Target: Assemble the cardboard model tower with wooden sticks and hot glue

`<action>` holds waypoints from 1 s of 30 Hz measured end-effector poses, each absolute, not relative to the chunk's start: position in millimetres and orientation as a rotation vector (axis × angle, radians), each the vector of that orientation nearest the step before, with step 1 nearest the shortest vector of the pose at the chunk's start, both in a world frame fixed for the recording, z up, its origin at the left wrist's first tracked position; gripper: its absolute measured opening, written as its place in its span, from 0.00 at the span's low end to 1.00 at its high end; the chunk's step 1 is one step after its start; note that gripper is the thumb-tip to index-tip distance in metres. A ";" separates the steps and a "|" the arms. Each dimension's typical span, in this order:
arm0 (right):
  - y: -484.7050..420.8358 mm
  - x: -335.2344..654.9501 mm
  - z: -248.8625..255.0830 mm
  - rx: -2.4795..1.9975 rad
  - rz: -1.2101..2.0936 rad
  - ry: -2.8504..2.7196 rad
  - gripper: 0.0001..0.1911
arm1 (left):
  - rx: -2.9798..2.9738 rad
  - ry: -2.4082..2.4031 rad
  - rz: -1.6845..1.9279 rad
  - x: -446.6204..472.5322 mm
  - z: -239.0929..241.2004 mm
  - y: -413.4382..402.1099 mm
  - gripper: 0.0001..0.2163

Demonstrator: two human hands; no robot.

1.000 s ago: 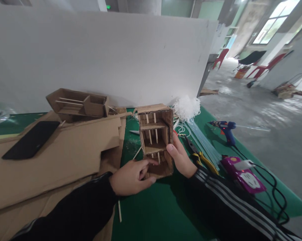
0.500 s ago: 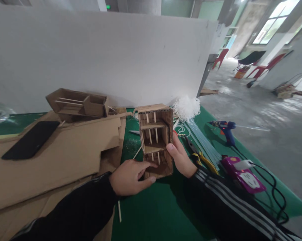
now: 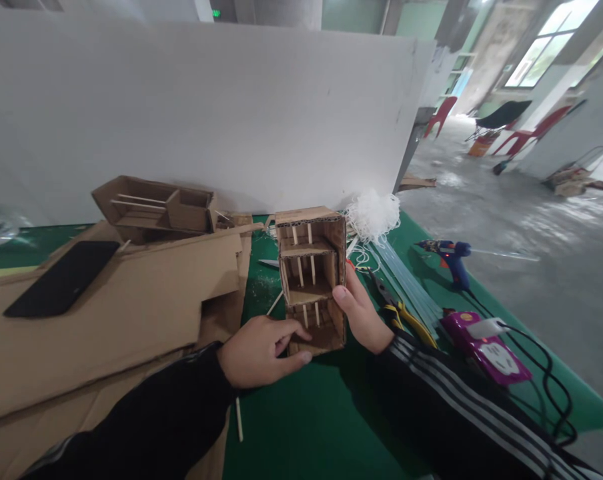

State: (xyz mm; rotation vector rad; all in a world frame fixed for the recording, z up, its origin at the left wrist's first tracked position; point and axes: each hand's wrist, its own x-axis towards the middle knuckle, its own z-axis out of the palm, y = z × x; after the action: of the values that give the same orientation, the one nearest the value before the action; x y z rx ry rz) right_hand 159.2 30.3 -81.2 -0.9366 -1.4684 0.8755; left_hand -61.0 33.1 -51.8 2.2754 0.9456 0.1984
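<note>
A small cardboard box (image 3: 309,250) with three stacked compartments faces me, pale thin sticks running upright inside each one. Along its right side my right hand (image 3: 364,313) grips it, thumb on the front edge and the other fingers mostly hidden behind. At the lower left corner my left hand (image 3: 261,350) holds it too, its index finger reaching into the bottom compartment and its thumb along the lower edge. Partly behind the box on the left lies a pointed metal blade (image 3: 268,264). A loose stick (image 3: 275,303) lies beside the box's left wall.
Cardboard sheets (image 3: 146,287) cover the left, with a black phone (image 3: 64,279) and another cardboard box (image 3: 156,207). On the right are pliers (image 3: 399,307), clear glue sticks (image 3: 404,280), white stringy tangle (image 3: 374,217), a blue glue gun (image 3: 449,257) and a purple power strip (image 3: 486,347) with cables.
My left index finger has shifted slightly left and down inside the bottom compartment. The box and my right hand stay where they were.
</note>
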 end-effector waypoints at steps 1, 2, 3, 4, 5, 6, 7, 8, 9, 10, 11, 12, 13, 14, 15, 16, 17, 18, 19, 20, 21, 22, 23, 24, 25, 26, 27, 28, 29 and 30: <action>30.3 159.2 -81.0 -0.935 0.876 -1.470 0.30 | 2.279 0.941 0.201 -61.2 -51.9 33.1 0.14; 30.4 159.1 -80.8 -0.935 0.877 -1.472 0.30 | 2.284 0.936 0.203 -61.3 -52.0 33.0 0.13; 30.4 159.0 -80.7 -0.936 0.880 -1.472 0.30 | 2.290 0.932 0.201 -61.4 -52.3 32.9 0.13; 30.4 158.9 -80.6 -0.937 0.885 -1.468 0.30 | 2.296 0.929 0.195 -61.4 -52.6 32.6 0.13; 30.4 158.9 -80.6 -0.940 0.892 -1.463 0.30 | 2.303 0.928 0.187 -61.3 -52.9 32.3 0.13; 30.3 158.8 -80.6 -0.941 0.898 -1.458 0.30 | 2.314 0.929 0.176 -61.2 -53.2 31.9 0.13; 30.2 158.8 -80.6 -0.942 0.904 -1.456 0.30 | 2.328 0.931 0.165 -61.0 -53.3 31.4 0.13; 30.1 158.8 -80.6 -0.943 0.908 -1.456 0.30 | 2.346 0.933 0.154 -60.7 -53.2 30.9 0.13; 29.9 158.9 -80.6 -0.945 0.910 -1.457 0.30 | 2.369 0.934 0.143 -60.4 -52.7 30.4 0.14; 29.8 159.0 -80.5 -0.947 0.911 -1.458 0.30 | 2.400 0.935 0.130 -60.1 -51.8 29.9 0.15; 29.7 159.1 -80.4 -0.947 0.912 -1.457 0.30 | 2.439 0.937 0.112 -59.9 -50.6 29.5 0.16; 29.7 159.2 -80.3 -0.946 0.916 -1.453 0.30 | 2.483 0.938 0.091 -59.6 -49.2 29.0 0.17; 29.7 159.3 -80.1 -0.945 0.921 -1.449 0.30 | 2.531 0.938 0.070 -59.5 -47.8 28.6 0.19; 29.8 159.3 -79.9 -0.943 0.926 -1.446 0.30 | 2.577 0.938 0.052 -59.4 -46.5 28.1 0.19; 29.9 159.3 -79.7 -0.941 0.928 -1.445 0.31 | 2.616 0.940 0.040 -59.4 -45.5 27.7 0.20; 30.0 159.2 -79.6 -0.939 0.928 -1.446 0.31 | 2.646 0.944 0.036 -59.4 -44.8 27.2 0.20; 30.1 159.1 -79.6 -0.939 0.924 -1.449 0.31 | 2.667 0.948 0.041 -59.5 -44.7 26.7 0.20; 30.2 159.0 -79.7 -0.941 0.916 -1.452 0.31 | 2.678 0.953 0.048 -59.6 -45.1 26.2 0.20; 30.4 159.0 -79.8 -0.945 0.907 -1.454 0.31 | 2.677 0.960 0.057 -59.7 -45.9 25.7 0.21; 30.5 158.9 -80.1 -0.951 0.900 -1.456 0.32 | 2.665 0.979 0.071 -59.7 -47.1 25.2 0.21; 30.6 159.0 -80.4 -0.961 0.893 -1.458 0.32 | 2.638 1.012 0.094 -59.6 -48.6 25.0 0.21; 30.6 159.0 -80.6 -0.970 0.889 -1.459 0.32 | 2.594 1.062 0.134 -59.4 -50.4 25.0 0.21; 30.7 159.1 -80.7 -0.977 0.886 -1.461 0.32 | 2.535 1.130 0.199 -58.9 -52.2 25.3 0.20; 30.7 159.1 -80.6 -0.981 0.885 -1.462 0.33 | 2.467 1.204 0.284 -58.3 -54.0 26.1 0.19; 30.7 159.0 -80.4 -0.981 0.884 -1.465 0.33 | 2.392 1.266 0.380 -57.4 -55.7 27.3 0.17; 30.6 158.9 -79.9 -0.976 0.882 -1.466 0.32 | 2.320 1.302 0.476 -56.3 -57.2 28.8 0.16; 30.5 158.6 -79.4 -0.968 0.878 -1.465 0.32 | 2.253 1.305 0.556 -55.0 -58.7 30.8 0.15; 30.4 158.3 -78.9 -0.961 0.875 -1.464 0.31 | 2.191 1.281 0.617 -53.5 -60.0 32.9 0.14; 30.4 157.9 -78.5 -0.957 0.872 -1.464 0.31 | 2.134 1.233 0.656 -51.7 -61.4 35.2 0.14; 30.4 157.5 -78.3 -0.957 0.870 -1.464 0.31 | 2.080 1.173 0.682 -49.7 -62.7 37.4 0.14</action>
State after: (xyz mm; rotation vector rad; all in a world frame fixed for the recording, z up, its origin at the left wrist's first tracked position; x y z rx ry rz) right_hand 157.5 30.4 -78.3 -0.9571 -1.4641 0.8704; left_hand -49.7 37.4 -62.7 2.0801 1.1728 0.6820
